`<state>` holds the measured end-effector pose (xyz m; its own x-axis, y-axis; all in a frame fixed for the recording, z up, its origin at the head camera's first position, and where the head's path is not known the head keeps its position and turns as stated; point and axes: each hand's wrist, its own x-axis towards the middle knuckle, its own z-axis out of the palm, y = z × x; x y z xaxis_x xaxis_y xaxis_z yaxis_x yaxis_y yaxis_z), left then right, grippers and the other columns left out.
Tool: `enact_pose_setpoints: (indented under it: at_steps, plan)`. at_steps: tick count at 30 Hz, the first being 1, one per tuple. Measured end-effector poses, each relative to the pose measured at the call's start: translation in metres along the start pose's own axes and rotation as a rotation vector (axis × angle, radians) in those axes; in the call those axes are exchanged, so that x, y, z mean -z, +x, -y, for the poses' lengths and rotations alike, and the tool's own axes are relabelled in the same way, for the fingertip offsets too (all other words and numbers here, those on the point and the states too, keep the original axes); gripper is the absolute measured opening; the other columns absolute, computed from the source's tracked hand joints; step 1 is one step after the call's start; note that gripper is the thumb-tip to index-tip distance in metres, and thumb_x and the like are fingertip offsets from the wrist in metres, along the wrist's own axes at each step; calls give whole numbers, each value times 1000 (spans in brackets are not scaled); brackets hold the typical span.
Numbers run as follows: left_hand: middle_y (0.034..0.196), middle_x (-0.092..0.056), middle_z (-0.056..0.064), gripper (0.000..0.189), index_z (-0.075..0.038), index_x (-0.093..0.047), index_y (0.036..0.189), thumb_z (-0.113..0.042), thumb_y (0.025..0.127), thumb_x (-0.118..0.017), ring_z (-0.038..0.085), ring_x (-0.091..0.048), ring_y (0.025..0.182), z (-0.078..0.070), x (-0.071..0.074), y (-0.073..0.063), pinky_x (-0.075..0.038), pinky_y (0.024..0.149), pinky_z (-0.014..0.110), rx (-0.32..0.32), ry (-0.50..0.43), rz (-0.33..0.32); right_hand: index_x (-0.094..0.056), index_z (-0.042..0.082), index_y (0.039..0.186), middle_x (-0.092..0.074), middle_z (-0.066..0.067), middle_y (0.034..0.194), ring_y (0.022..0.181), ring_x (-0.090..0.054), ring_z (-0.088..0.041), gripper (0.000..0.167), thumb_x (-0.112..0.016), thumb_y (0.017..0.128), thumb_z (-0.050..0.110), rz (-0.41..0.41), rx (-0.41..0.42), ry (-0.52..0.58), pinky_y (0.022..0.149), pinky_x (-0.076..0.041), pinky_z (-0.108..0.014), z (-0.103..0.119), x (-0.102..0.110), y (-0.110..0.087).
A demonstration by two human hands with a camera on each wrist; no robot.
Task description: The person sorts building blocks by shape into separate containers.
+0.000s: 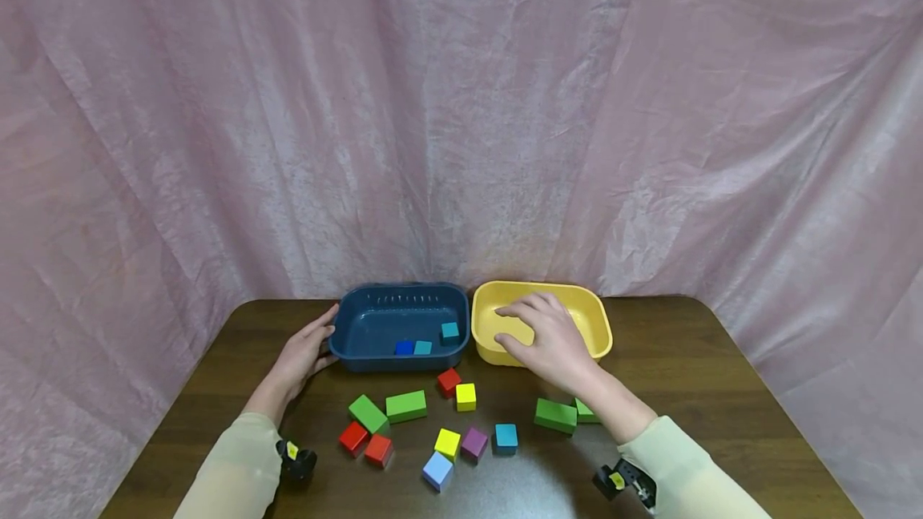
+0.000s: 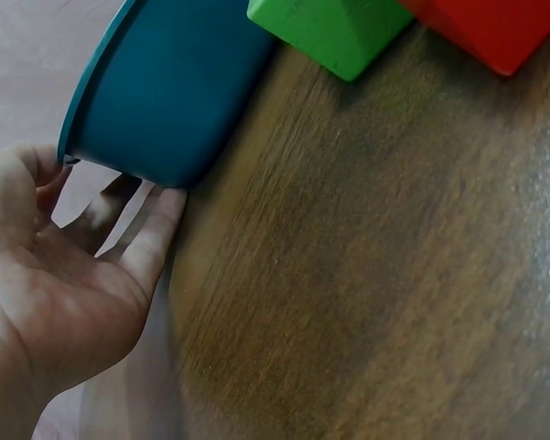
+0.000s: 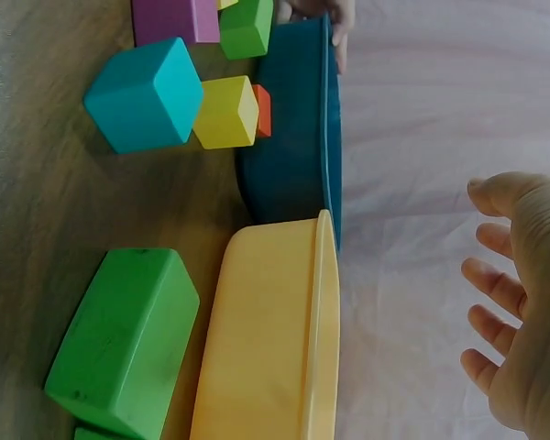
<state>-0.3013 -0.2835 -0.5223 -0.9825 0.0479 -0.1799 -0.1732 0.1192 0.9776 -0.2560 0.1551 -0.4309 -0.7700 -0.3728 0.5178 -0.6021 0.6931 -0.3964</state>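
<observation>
My left hand (image 1: 301, 355) rests against the left end of the dark blue basin (image 1: 397, 364), its fingertips touching the outer wall. In the left wrist view the fingers (image 2: 153, 240) lie loosely extended along the basin's side below the rim. Inside that basin are a blue block (image 1: 405, 348) and two teal blocks (image 1: 450, 333). Over the yellow basin (image 1: 604, 327) hovers my right hand (image 1: 551, 340), thumb and fingers spread apart with nothing between them. In the right wrist view it is above the rim level, away from the blocks.
In front of the basins lie red blocks (image 1: 378, 450), yellow blocks (image 1: 465, 396), a purple block (image 1: 474, 444), a light blue block (image 1: 437, 471), a teal cube (image 1: 506, 439) and several green blocks (image 1: 555, 415). A pink curtain (image 1: 461, 118) hangs behind the wooden table (image 1: 671, 359).
</observation>
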Motion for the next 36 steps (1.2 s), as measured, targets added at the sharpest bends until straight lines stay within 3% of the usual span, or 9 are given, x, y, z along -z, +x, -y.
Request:
enact_pose_setpoints:
  at_steps: [8, 20, 36]
  plan:
    - [169, -19, 12, 53, -33, -27, 163, -30, 112, -40, 37, -39, 143, 0, -1, -2, -42, 110, 49, -6, 0, 11, -77, 16, 116, -68, 1, 115, 114, -54, -25, 35, -83, 86, 33, -8, 14, -4, 96, -44, -48, -2, 7, -13]
    - [167, -23, 8, 53, -29, -27, 164, -27, 112, -40, 34, -41, 141, 3, 0, -3, -49, 104, 40, -21, -10, 17, -77, 19, 116, -69, 2, 113, 111, -54, -24, 34, -84, 85, 32, -8, 37, -12, 99, -40, -46, -8, 10, -32]
    - [169, -18, 6, 54, -29, -25, 164, -29, 112, -40, 35, -38, 144, -1, 0, -1, -42, 110, 50, -24, -11, 17, -77, 18, 116, -68, 4, 113, 111, -55, -23, 38, -86, 82, 34, 7, 37, -57, 95, -44, -44, -15, 6, -52]
